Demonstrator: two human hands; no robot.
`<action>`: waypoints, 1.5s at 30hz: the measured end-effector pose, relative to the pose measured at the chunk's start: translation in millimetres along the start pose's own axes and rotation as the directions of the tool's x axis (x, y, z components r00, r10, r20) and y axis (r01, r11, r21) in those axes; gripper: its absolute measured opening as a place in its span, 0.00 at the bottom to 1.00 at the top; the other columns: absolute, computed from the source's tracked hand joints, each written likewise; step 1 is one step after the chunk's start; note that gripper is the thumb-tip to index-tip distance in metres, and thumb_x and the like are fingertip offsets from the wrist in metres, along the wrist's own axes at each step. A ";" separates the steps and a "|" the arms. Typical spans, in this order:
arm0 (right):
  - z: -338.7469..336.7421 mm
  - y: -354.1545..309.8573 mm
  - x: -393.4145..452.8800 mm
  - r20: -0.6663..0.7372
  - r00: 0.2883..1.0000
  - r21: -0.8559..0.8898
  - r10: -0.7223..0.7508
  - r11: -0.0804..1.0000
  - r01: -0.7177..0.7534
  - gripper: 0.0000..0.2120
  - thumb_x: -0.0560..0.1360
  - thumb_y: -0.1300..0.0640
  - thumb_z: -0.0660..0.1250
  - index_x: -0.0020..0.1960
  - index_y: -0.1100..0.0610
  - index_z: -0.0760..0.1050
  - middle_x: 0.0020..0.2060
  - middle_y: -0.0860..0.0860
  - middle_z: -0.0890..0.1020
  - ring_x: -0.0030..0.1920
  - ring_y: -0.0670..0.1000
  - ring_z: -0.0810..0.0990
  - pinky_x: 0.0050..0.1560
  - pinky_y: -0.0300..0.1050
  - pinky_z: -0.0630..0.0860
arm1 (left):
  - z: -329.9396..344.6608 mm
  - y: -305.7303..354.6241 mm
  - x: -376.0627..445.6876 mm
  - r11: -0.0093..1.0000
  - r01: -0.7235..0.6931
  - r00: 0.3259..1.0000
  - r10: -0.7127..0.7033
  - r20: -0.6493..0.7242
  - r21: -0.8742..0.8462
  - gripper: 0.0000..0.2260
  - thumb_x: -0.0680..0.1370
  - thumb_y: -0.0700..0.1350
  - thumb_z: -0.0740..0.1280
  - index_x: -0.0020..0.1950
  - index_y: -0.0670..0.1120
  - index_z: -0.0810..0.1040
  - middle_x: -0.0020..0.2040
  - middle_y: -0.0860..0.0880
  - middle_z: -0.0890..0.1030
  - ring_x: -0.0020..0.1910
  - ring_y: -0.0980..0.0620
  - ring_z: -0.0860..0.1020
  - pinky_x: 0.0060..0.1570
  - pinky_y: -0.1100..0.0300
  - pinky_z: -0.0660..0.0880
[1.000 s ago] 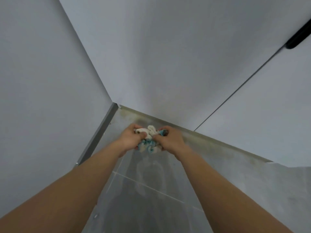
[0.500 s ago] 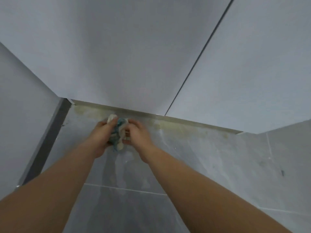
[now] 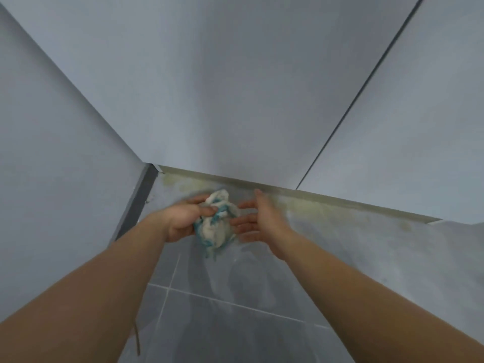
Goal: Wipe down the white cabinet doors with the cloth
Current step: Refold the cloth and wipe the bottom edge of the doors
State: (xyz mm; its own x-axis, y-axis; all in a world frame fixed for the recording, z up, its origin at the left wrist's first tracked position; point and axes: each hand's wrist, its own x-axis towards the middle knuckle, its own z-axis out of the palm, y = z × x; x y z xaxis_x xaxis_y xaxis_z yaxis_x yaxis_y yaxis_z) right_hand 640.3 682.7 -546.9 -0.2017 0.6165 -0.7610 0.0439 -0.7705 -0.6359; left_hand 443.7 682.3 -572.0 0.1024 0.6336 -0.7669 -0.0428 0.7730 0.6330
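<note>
We look down along the white cabinet doors point(image 3: 248, 87), which fill the upper part of the view; a thin dark seam point(image 3: 353, 100) runs slantwise between the middle door and the one to its right. A further white panel point(image 3: 52, 153) takes up the left side and meets the doors at a corner. Below lies the grey tiled floor point(image 3: 235, 310), glossy, with pale grout lines crossing it and a yellowish stained band along the foot of the doors. A dark grey strip point(image 3: 138, 200) runs along the base of the left panel.

Both our bare forearms reach forward from the lower corners. Our left hand point(image 3: 183, 218) grips the cloth point(image 3: 217, 224), thumb and fingers curled round its upper left part. The cloth is a crumpled white bundle with teal stripes, hanging between the two hands above the floor, near the bottom edge of the doors but apart from them. Our right hand point(image 3: 259, 221) is spread wide, fingers straight and pointing toward the cloth; it is blurred, so whether the fingertips touch the fabric we cannot tell.
</note>
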 end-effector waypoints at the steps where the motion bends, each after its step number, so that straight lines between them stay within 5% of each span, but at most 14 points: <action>1: -1.3 0.7 -0.5 -0.031 0.999 -0.027 -0.016 1.000 0.015 0.27 0.87 0.40 0.46 0.52 0.57 0.77 0.40 0.58 0.85 0.33 0.53 0.79 0.34 0.44 0.76 | -7.1 1.3 2.0 0.999 -0.033 0.997 0.030 -0.078 -0.037 0.16 0.82 0.36 0.65 0.68 0.48 0.77 0.58 0.45 0.84 0.50 0.46 0.83 0.45 0.54 0.83; 3: -4.4 4.8 1.3 -0.064 0.997 -0.082 -0.044 0.996 0.038 0.27 0.87 0.42 0.46 0.54 0.58 0.78 0.40 0.57 0.85 0.32 0.53 0.79 0.32 0.42 0.74 | -26.0 1.8 8.0 0.988 -0.102 0.958 0.068 -0.278 -0.111 0.17 0.81 0.35 0.65 0.68 0.48 0.76 0.57 0.44 0.83 0.48 0.46 0.83 0.41 0.55 0.83; 5: -10.2 7.9 1.2 -0.069 0.995 -0.159 -0.072 0.985 0.061 0.27 0.87 0.43 0.47 0.54 0.58 0.79 0.40 0.56 0.86 0.32 0.52 0.79 0.31 0.41 0.74 | -41.7 1.3 13.6 0.983 -0.151 0.888 0.089 -0.452 -0.103 0.20 0.79 0.35 0.67 0.69 0.50 0.76 0.59 0.44 0.83 0.51 0.43 0.83 0.49 0.50 0.83; 8: -17.7 8.8 5.3 -0.087 0.991 -0.238 -0.103 0.968 0.080 0.27 0.87 0.43 0.49 0.54 0.59 0.81 0.44 0.58 0.88 0.34 0.52 0.80 0.33 0.40 0.74 | -57.1 0.9 20.0 0.980 -0.156 0.751 0.200 -0.630 0.125 0.21 0.77 0.39 0.71 0.69 0.48 0.76 0.62 0.44 0.82 0.57 0.41 0.81 0.57 0.49 0.79; 12: -28.4 8.9 10.3 -0.125 0.984 -0.274 -0.126 0.958 0.088 0.27 0.87 0.43 0.50 0.56 0.60 0.81 0.46 0.58 0.88 0.34 0.52 0.80 0.35 0.42 0.75 | -64.5 5.1 30.6 0.879 -0.063 0.633 0.401 -0.662 0.473 0.27 0.74 0.45 0.70 0.73 0.46 0.70 0.68 0.39 0.74 0.61 0.37 0.78 0.66 0.48 0.73; 17: -42.4 17.9 8.3 -0.132 0.981 -0.336 -0.142 0.937 0.090 0.26 0.86 0.42 0.52 0.52 0.58 0.82 0.41 0.55 0.89 0.34 0.51 0.81 0.36 0.44 0.75 | -68.2 0.9 61.4 0.747 0.188 0.751 0.309 -0.584 0.637 0.32 0.78 0.46 0.69 0.79 0.43 0.59 0.73 0.36 0.64 0.68 0.31 0.70 0.72 0.41 0.67; 23: -71.0 25.0 1.4 -0.134 0.977 -0.509 -0.168 0.857 0.077 0.24 0.86 0.44 0.54 0.50 0.57 0.83 0.40 0.53 0.88 0.34 0.51 0.81 0.36 0.43 0.75 | -73.4 -7.0 75.9 0.607 0.273 0.729 0.375 -0.572 0.746 0.26 0.79 0.48 0.66 0.75 0.41 0.66 0.71 0.36 0.66 0.66 0.32 0.72 0.68 0.41 0.69; 27: -93.0 22.9 -5.4 -0.140 0.975 -0.573 -0.171 0.817 0.061 0.23 0.86 0.44 0.54 0.48 0.54 0.82 0.40 0.52 0.88 0.34 0.50 0.82 0.36 0.42 0.74 | -52.9 -11.9 79.7 0.625 0.198 0.675 0.471 -0.567 0.755 0.19 0.79 0.45 0.67 0.68 0.40 0.75 0.68 0.36 0.70 0.58 0.33 0.76 0.63 0.47 0.72; 33: -124.4 16.7 -23.1 -0.108 0.978 -0.710 -0.179 0.702 0.051 0.18 0.86 0.47 0.58 0.49 0.54 0.83 0.42 0.51 0.88 0.35 0.48 0.82 0.29 0.32 0.72 | 13.4 -18.6 71.2 0.581 0.080 0.728 0.521 -0.445 0.810 0.19 0.78 0.48 0.69 0.66 0.41 0.77 0.63 0.37 0.72 0.53 0.33 0.78 0.59 0.48 0.74; 38: -151.8 22.0 -37.9 -0.059 0.987 -0.803 -0.152 0.595 0.043 0.14 0.83 0.53 0.61 0.55 0.58 0.83 0.44 0.52 0.88 0.36 0.44 0.81 0.52 0.49 0.82 | 104.9 -24.1 69.1 0.502 -0.070 0.803 0.541 -0.250 0.862 0.20 0.78 0.49 0.70 0.68 0.44 0.75 0.62 0.40 0.73 0.54 0.37 0.79 0.56 0.50 0.76; 45: -207.3 58.0 -53.1 -0.200 0.962 -0.715 -0.188 0.699 -0.011 0.10 0.80 0.52 0.64 0.52 0.51 0.84 0.42 0.47 0.88 0.44 0.49 0.85 0.55 0.50 0.82 | 198.3 -36.4 73.5 0.611 -0.100 0.815 0.503 -0.287 0.786 0.18 0.78 0.44 0.68 0.66 0.40 0.75 0.64 0.38 0.71 0.50 0.35 0.79 0.52 0.53 0.75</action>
State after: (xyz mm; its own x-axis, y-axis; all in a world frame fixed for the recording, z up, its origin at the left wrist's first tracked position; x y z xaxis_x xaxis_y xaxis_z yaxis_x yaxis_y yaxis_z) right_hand 856.4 638.8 -569.9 -0.0066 0.7704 -0.6375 0.7323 -0.4304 -0.5277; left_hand 649.8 694.4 -630.2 -0.2235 0.9144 -0.3376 0.7444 0.3837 0.5464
